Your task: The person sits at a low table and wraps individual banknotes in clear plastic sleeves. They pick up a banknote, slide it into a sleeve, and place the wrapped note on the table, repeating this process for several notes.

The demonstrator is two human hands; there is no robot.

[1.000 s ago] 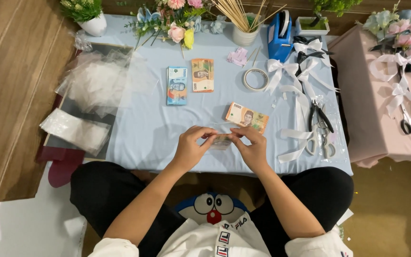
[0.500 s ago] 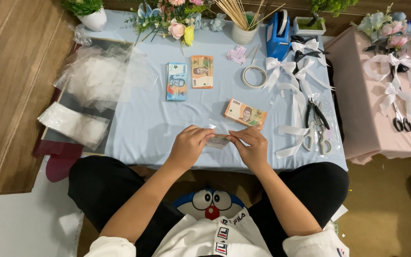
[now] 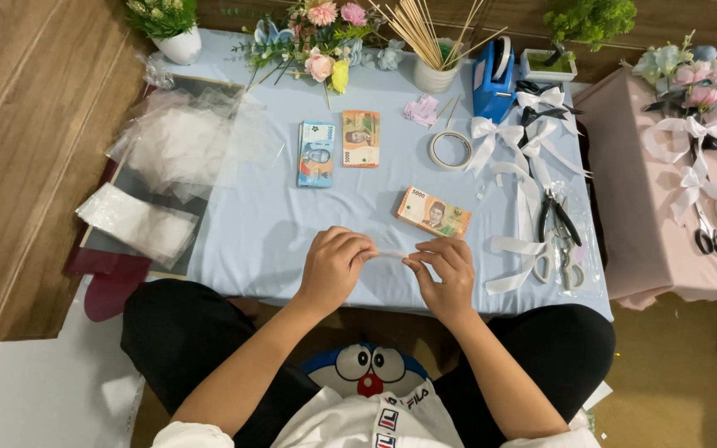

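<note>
Low table point(image 3: 251, 241) w/ pale blue cloth, wood floor point(image 3: 18, 166); both hands point(image 3: 392, 265) pinch a clear strip point(image 3: 392, 253).

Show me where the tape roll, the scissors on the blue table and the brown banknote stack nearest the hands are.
tape roll point(image 3: 450, 149), head view, on its ring.
scissors point(image 3: 559, 241), head view, near the pivot.
brown banknote stack point(image 3: 433, 212), head view, top note's middle.

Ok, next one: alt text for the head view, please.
Seen from above, the left hand and right hand pinch a small clear strip between them over a light blue table, with three banknote stacks, white ribbon bows and scissors nearby.
</note>
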